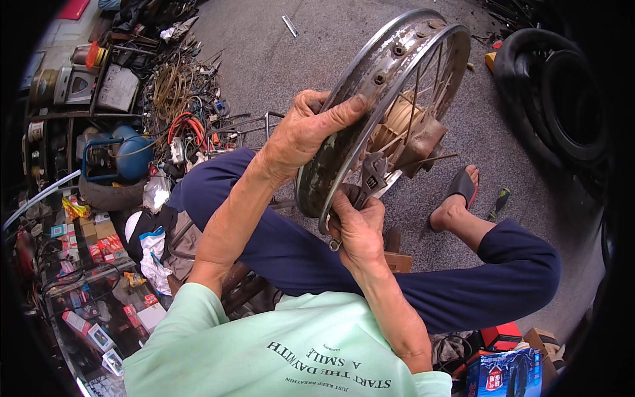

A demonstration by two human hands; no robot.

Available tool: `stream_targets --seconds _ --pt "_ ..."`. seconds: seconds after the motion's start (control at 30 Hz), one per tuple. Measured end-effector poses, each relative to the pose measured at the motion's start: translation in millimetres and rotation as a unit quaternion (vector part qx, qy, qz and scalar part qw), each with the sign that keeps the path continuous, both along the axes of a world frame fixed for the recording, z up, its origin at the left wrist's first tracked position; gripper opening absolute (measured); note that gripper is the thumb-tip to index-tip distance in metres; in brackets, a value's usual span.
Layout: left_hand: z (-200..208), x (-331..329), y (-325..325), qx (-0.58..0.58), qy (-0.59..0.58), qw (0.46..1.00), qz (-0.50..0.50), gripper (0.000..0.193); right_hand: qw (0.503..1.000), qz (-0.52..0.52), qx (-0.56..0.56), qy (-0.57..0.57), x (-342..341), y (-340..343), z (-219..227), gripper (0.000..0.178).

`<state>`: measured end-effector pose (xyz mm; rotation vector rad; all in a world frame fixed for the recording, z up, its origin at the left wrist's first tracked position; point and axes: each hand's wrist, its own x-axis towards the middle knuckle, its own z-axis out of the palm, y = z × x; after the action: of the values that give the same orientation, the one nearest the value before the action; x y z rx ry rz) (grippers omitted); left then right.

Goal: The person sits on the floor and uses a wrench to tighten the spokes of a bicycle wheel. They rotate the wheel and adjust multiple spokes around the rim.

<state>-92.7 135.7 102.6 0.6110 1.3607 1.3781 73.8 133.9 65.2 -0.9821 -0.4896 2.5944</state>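
Note:
A spoked wheel rim (pixel 350 76) without a tyre stands tilted in front of me, its metal worn and rusty. My left hand (pixel 301 135) is closed around the rim's near left side, thumb lying across its outer face. In my right hand (pixel 360 228) is an adjustable wrench (pixel 374 169), gripped by its handle, with the ringed handle end sticking out below the fingers. The wrench head lies close beside the hub (pixel 397 126); whether its jaws sit on a nut cannot be made out. A rusty bracket (pixel 423 142) is fixed at the hub, with a thin rod jutting to the right.
Black tyres (pixel 562 99) are piled at the right. Tangled cables and parts (pixel 178 86) cover the floor at the left, near a blue compressor-like machine (pixel 126 155). A glass case (pixel 86 291) with small boxes stands lower left. A green-handled tool (pixel 501 202) lies by my foot.

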Motion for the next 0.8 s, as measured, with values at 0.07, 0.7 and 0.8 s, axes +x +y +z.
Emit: stream_targets --seconds 0.07,0.7,0.8 --pt "1 2 1 0.013 0.005 1.0 0.003 0.037 1.0 -0.008 0.016 -0.008 -1 -1 1 0.014" --pt "16 16 6 0.015 0.117 0.991 0.061 0.038 0.997 0.054 0.039 0.043 4 7 -14 0.018" --pt "13 13 7 0.01 0.148 0.987 0.068 0.036 0.96 0.07 0.259 -0.083 8 7 -12 0.027"
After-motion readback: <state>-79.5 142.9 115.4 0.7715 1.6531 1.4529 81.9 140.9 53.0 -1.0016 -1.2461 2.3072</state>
